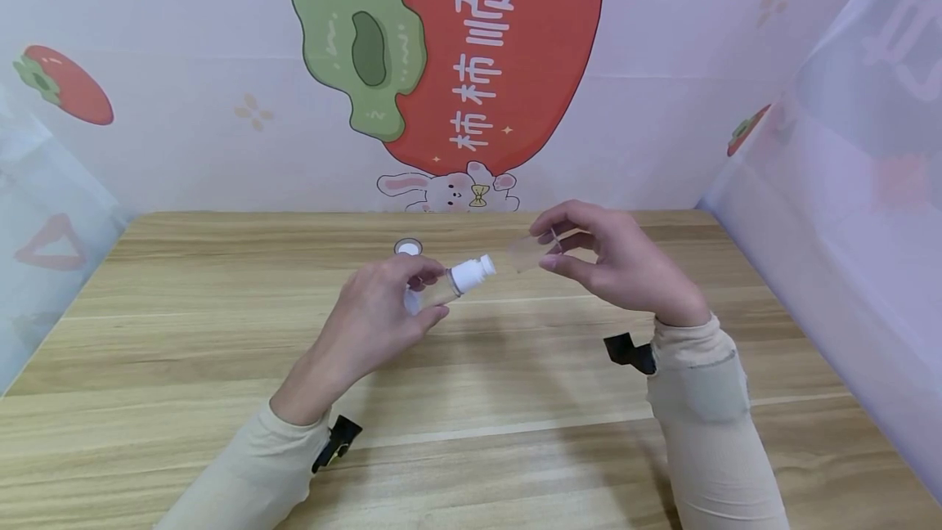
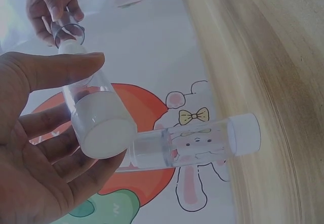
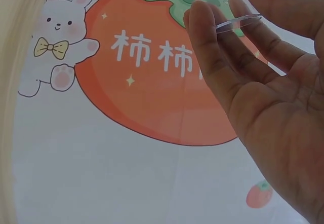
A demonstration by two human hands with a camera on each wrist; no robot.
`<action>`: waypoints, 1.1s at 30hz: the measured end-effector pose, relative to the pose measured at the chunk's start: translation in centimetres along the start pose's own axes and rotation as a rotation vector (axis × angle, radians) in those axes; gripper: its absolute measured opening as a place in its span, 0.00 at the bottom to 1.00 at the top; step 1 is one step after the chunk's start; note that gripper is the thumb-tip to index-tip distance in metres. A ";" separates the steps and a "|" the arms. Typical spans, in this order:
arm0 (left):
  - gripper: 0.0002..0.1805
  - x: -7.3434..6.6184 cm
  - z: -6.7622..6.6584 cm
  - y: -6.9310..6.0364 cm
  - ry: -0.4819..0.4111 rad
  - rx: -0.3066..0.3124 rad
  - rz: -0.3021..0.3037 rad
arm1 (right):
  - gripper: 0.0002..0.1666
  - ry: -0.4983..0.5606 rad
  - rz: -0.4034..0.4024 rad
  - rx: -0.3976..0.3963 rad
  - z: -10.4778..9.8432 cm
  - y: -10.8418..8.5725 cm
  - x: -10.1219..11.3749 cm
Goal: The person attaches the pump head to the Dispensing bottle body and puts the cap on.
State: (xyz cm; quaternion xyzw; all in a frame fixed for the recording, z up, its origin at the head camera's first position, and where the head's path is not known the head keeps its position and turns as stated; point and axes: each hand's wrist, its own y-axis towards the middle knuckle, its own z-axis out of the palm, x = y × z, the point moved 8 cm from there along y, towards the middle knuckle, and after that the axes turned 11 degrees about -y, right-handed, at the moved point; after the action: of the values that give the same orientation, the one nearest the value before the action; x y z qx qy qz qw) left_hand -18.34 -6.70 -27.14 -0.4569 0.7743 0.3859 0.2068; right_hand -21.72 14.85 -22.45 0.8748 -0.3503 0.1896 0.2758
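Observation:
My left hand grips a small clear pump bottle above the table, tilted with its white pump head up and to the right. In the left wrist view, its white base faces the camera, with the thumb across the body. My right hand holds a clear cap between thumb and fingers. The cap's open end is just apart from the pump head in the head view. Behind my left hand stands a second clear bottle with a white base, mostly hidden in the head view.
The wood-grain table reaches back to a printed cloth with a big red persimmon and a rabbit. Pale cloth sides hang at left and right. Each sleeve carries a black mount at the wrist.

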 end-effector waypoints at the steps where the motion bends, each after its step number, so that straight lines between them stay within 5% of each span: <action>1: 0.20 0.0 0.0 0.0 0.001 -0.004 0.003 | 0.18 0.005 0.002 0.004 0.1 0.0 0.0; 33: 0.20 -0.8 -0.7 0.0 -0.009 -0.064 0.066 | 0.18 0.090 -0.011 0.052 2.0 0.9 0.7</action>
State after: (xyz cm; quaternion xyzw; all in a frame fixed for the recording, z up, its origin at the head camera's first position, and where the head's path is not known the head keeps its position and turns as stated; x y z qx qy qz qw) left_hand -17.91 -6.78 -26.20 -0.4358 0.7753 0.4192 0.1828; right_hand -21.64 12.72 -23.38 0.8742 -0.3277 0.2360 0.2695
